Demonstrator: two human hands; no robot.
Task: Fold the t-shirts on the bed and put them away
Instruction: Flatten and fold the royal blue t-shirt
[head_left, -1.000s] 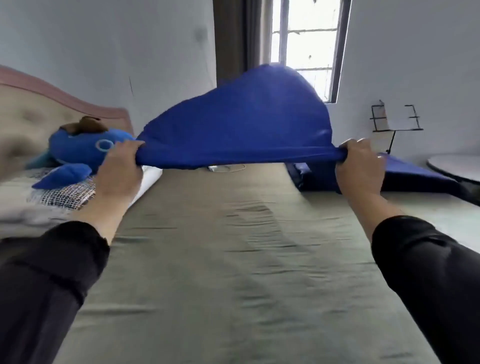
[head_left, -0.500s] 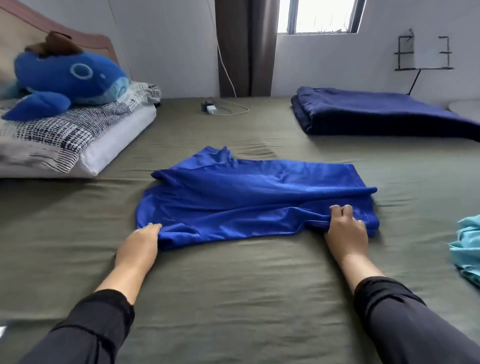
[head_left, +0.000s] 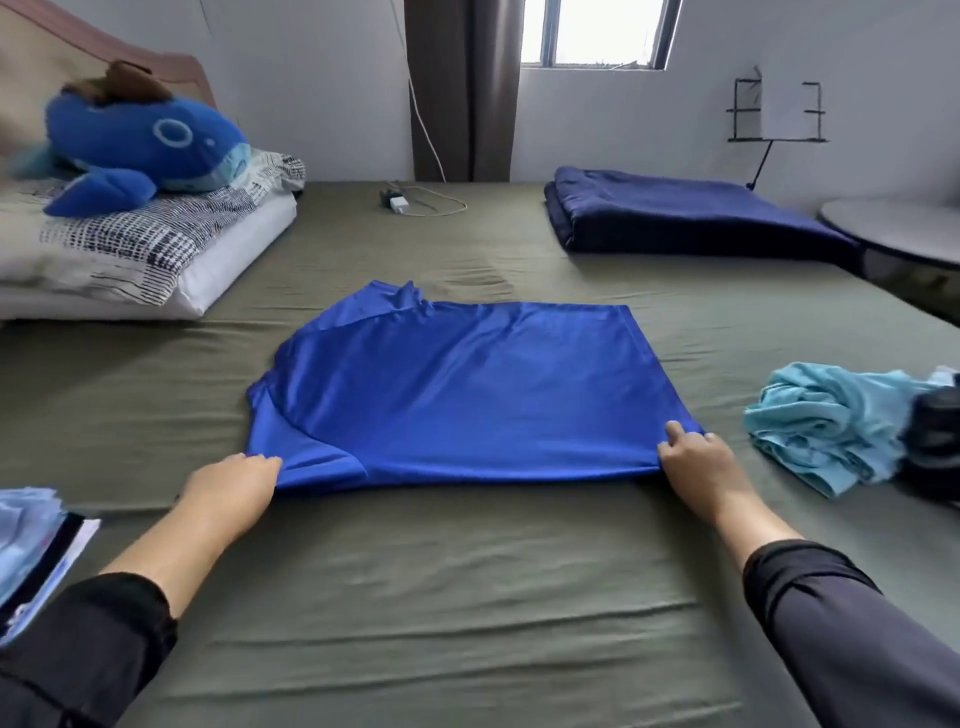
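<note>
The blue shirt (head_left: 462, 389) lies spread on the bed (head_left: 467, 597), folded once lengthwise. The left hand (head_left: 231, 488) pinches its near left corner, the right hand (head_left: 696, 465) its near right corner. Step in hand: laying it flat. Next likely calls for tucking the sleeve (head_left: 306, 447) and folding crosswise.

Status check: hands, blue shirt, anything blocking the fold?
Left hand and right hand each pinch a near corner of the blue t-shirt. Shirt spread on bed, unfolded. Crumpled light-blue shirt waits right, clear.
</note>
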